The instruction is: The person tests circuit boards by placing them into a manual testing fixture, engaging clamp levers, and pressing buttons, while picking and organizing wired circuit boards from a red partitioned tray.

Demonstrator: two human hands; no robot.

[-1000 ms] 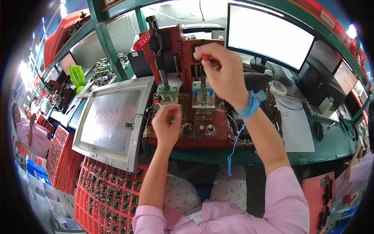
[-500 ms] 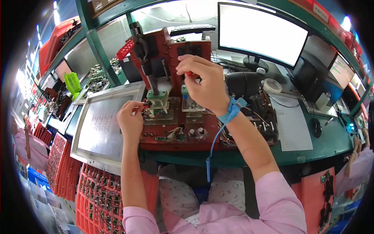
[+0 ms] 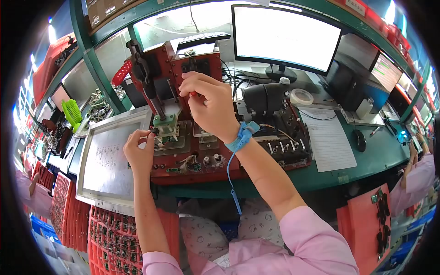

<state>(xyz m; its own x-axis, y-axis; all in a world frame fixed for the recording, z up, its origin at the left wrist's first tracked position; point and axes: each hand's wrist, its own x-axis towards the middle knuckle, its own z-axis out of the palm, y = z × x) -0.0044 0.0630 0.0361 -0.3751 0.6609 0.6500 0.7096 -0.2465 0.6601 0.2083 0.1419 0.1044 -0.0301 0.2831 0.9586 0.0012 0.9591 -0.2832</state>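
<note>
My right hand [image 3: 208,103] is closed round a red handle [image 3: 192,94] on the press fixture, with a blue strap [image 3: 243,136] on the wrist. Beside the left clamp fixture [image 3: 165,126], my left hand [image 3: 140,149] pinches a small black connector [image 3: 155,131] between thumb and fingertips. The left clamp's red grip [image 3: 122,73] stands up at an angle, untouched. Both fixtures are mounted on a red base [image 3: 197,173]. My right hand hides most of the right-hand fixture.
A framed metal plate [image 3: 107,160] lies left. Right are a black device [image 3: 263,98], tape roll [image 3: 301,96], paper sheet [image 3: 327,146], mouse [image 3: 359,140] and monitor [image 3: 286,39]. Red trays of boards [image 3: 112,238] stand below left. Co-workers' arms show at both edges.
My left hand has moved to the left fixture and closed on the black connector. My right hand stays at the red handle. The whole view has shifted, with the bench appearing further left.
</note>
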